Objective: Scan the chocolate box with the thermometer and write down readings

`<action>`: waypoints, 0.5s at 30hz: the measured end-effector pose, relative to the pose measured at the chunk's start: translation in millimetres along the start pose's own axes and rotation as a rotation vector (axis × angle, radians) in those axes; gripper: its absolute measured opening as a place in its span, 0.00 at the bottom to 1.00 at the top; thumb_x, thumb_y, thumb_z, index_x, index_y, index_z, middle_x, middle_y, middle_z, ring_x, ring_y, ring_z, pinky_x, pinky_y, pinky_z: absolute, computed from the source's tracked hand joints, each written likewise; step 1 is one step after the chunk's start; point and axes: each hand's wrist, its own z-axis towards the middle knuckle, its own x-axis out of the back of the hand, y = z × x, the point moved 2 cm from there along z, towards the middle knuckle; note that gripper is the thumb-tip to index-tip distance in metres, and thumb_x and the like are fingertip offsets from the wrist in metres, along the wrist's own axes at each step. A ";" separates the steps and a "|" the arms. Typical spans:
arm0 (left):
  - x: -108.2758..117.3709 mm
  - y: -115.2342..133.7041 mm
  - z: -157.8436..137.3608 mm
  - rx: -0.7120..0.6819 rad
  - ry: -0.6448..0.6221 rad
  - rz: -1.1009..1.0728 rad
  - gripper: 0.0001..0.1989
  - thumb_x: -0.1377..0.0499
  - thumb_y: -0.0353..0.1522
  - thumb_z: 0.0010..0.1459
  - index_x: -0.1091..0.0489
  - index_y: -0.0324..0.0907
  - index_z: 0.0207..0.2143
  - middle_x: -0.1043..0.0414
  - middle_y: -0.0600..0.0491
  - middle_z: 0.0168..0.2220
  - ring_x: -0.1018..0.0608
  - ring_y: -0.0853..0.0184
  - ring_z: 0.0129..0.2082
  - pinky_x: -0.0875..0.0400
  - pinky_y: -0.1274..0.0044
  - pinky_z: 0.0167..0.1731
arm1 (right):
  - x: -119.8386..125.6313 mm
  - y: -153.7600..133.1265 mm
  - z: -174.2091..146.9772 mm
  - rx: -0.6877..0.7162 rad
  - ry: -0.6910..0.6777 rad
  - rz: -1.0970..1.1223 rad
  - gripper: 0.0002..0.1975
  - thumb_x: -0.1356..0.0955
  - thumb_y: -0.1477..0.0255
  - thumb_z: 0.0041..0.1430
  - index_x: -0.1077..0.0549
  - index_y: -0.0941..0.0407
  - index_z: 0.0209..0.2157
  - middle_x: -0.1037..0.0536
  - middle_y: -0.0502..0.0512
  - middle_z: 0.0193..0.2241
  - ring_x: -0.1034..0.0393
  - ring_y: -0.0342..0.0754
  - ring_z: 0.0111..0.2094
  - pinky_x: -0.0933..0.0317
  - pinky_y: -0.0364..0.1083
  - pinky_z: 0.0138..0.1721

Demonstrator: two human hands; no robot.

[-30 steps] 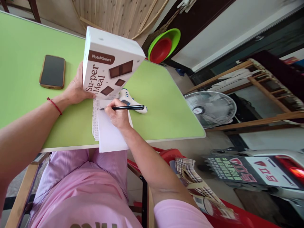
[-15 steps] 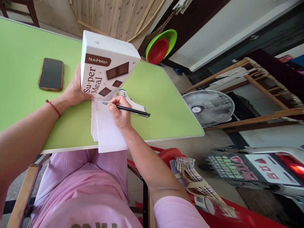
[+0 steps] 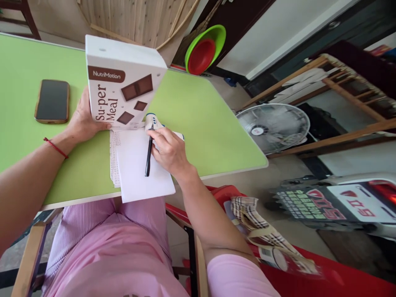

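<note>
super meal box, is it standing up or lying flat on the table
Standing up, tipped slightly. The Super Meal box rests on its bottom edge at the top of the paper sheets, printed front facing the camera, steadied from behind by the left hand.

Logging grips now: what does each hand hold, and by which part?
Left hand grips the Su-per Meal box at its lower left edge. Right hand holds the black pen near its upper end.

Pen (image 3: 149, 156) no longer angled across in a writing grip, tip off the top of the paper (image 3: 139, 173); now lying lengthwise along the sheet, just beside the fingers of the right hand (image 3: 168, 150). Fingers shifted from the pen barrel onto the white thermometer (image 3: 152, 122), covering most of it.
</note>
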 end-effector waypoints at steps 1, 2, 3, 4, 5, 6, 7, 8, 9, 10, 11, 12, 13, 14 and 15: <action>1.3 2.5 -0.3 0.023 0.049 0.032 0.56 0.26 0.48 0.39 0.51 0.44 0.64 0.44 0.48 0.65 0.43 0.41 0.66 0.46 0.45 0.62 | -0.3 1.1 2.3 -0.011 -0.005 -0.038 0.18 0.39 0.80 0.63 0.25 0.54 0.48 0.23 0.59 0.39 0.29 0.53 0.41 0.33 0.53 0.45; 2.6 5.1 -0.6 0.042 0.098 0.061 0.56 0.25 0.47 0.36 0.49 0.45 0.63 0.43 0.49 0.64 0.41 0.41 0.65 0.46 0.45 0.62 | -0.7 1.5 6.0 -0.022 -0.014 -0.072 0.18 0.39 0.79 0.63 0.25 0.53 0.49 0.23 0.60 0.40 0.29 0.54 0.42 0.34 0.54 0.45; 3.4 7.6 -0.8 0.058 0.125 0.090 0.55 0.24 0.47 0.36 0.47 0.45 0.62 0.42 0.50 0.63 0.40 0.42 0.64 0.45 0.46 0.62 | -1.7 1.6 10.8 -0.029 -0.026 -0.098 0.18 0.40 0.79 0.64 0.25 0.53 0.49 0.23 0.60 0.40 0.30 0.54 0.42 0.35 0.55 0.46; 4.1 9.7 -0.9 0.070 0.138 0.114 0.54 0.24 0.46 0.36 0.46 0.45 0.62 0.41 0.50 0.63 0.39 0.42 0.64 0.45 0.46 0.62 | -3.2 1.6 16.6 -0.036 -0.044 -0.114 0.18 0.40 0.78 0.65 0.25 0.52 0.49 0.24 0.60 0.41 0.31 0.55 0.43 0.36 0.56 0.47; 4.8 11.3 -0.8 0.076 0.148 0.132 0.53 0.24 0.46 0.36 0.45 0.45 0.61 0.41 0.49 0.62 0.39 0.43 0.63 0.45 0.46 0.62 | -5.5 1.9 22.9 -0.050 -0.063 -0.123 0.18 0.41 0.78 0.66 0.25 0.52 0.50 0.24 0.60 0.42 0.32 0.56 0.44 0.38 0.57 0.48; 5.6 12.5 -0.5 0.082 0.151 0.147 0.53 0.24 0.45 0.35 0.45 0.44 0.61 0.41 0.47 0.62 0.38 0.43 0.63 0.45 0.45 0.63 | -8.3 2.9 29.2 -0.066 -0.083 -0.125 0.18 0.41 0.77 0.67 0.26 0.52 0.51 0.25 0.60 0.43 0.32 0.56 0.45 0.39 0.58 0.49; 6.5 13.1 0.1 0.090 0.147 0.158 0.53 0.23 0.45 0.35 0.45 0.42 0.60 0.41 0.45 0.62 0.38 0.43 0.63 0.45 0.46 0.64 | -11.6 4.5 35.1 -0.079 -0.103 -0.118 0.17 0.41 0.76 0.67 0.26 0.52 0.51 0.25 0.61 0.44 0.33 0.57 0.46 0.39 0.58 0.50; 7.7 13.4 0.8 0.100 0.152 0.161 0.53 0.23 0.44 0.34 0.45 0.41 0.59 0.41 0.44 0.62 0.38 0.43 0.63 0.46 0.46 0.64 | -15.0 6.9 40.0 -0.094 -0.120 -0.108 0.17 0.40 0.76 0.67 0.27 0.52 0.52 0.26 0.61 0.45 0.33 0.57 0.48 0.40 0.59 0.51; 8.9 13.5 1.5 0.121 0.151 0.162 0.53 0.23 0.44 0.33 0.44 0.40 0.59 0.42 0.42 0.62 0.39 0.43 0.63 0.47 0.45 0.65 | -18.3 10.1 43.7 -0.107 -0.131 -0.099 0.17 0.39 0.75 0.67 0.28 0.52 0.54 0.27 0.61 0.46 0.33 0.58 0.49 0.40 0.59 0.52; 10.1 13.5 2.3 0.142 0.148 0.158 0.52 0.23 0.43 0.33 0.44 0.40 0.58 0.42 0.41 0.61 0.39 0.42 0.63 0.48 0.45 0.66 | -21.2 13.8 46.0 -0.119 -0.132 -0.090 0.18 0.39 0.74 0.67 0.30 0.52 0.55 0.27 0.61 0.47 0.33 0.58 0.50 0.40 0.60 0.53; 11.3 13.7 3.1 0.154 0.144 0.153 0.51 0.24 0.42 0.33 0.43 0.40 0.57 0.41 0.41 0.61 0.39 0.41 0.63 0.49 0.45 0.66 | -23.5 17.8 46.8 -0.130 -0.121 -0.080 0.18 0.39 0.74 0.67 0.31 0.52 0.57 0.28 0.61 0.48 0.33 0.59 0.50 0.40 0.60 0.53; 12.2 14.3 3.7 0.156 0.136 0.149 0.50 0.24 0.41 0.33 0.43 0.41 0.57 0.41 0.42 0.61 0.39 0.41 0.64 0.50 0.45 0.66 | -25.1 22.0 46.1 -0.141 -0.100 -0.070 0.19 0.39 0.74 0.67 0.32 0.51 0.58 0.28 0.61 0.49 0.33 0.59 0.51 0.40 0.60 0.53; 12.6 15.4 4.2 0.143 0.112 0.125 0.49 0.24 0.39 0.34 0.43 0.42 0.57 0.42 0.43 0.61 0.41 0.41 0.64 0.52 0.45 0.67 | -26.2 26.0 44.3 -0.150 -0.070 -0.059 0.20 0.40 0.74 0.67 0.33 0.52 0.59 0.29 0.61 0.49 0.33 0.59 0.52 0.39 0.60 0.53; 12.4 16.9 4.5 0.121 0.074 0.089 0.48 0.25 0.38 0.36 0.43 0.43 0.57 0.43 0.45 0.62 0.43 0.40 0.66 0.56 0.45 0.69 | -26.7 29.6 41.8 -0.161 -0.036 -0.049 0.21 0.40 0.74 0.68 0.34 0.52 0.60 0.29 0.60 0.50 0.33 0.59 0.53 0.39 0.61 0.53; 11.8 18.7 4.7 0.100 0.030 0.049 0.47 0.25 0.38 0.39 0.44 0.45 0.58 0.45 0.47 0.63 0.46 0.41 0.67 0.60 0.46 0.70 | -27.0 32.8 38.9 -0.170 -0.003 -0.039 0.21 0.42 0.75 0.68 0.34 0.52 0.60 0.29 0.60 0.50 0.33 0.59 0.54 0.38 0.61 0.54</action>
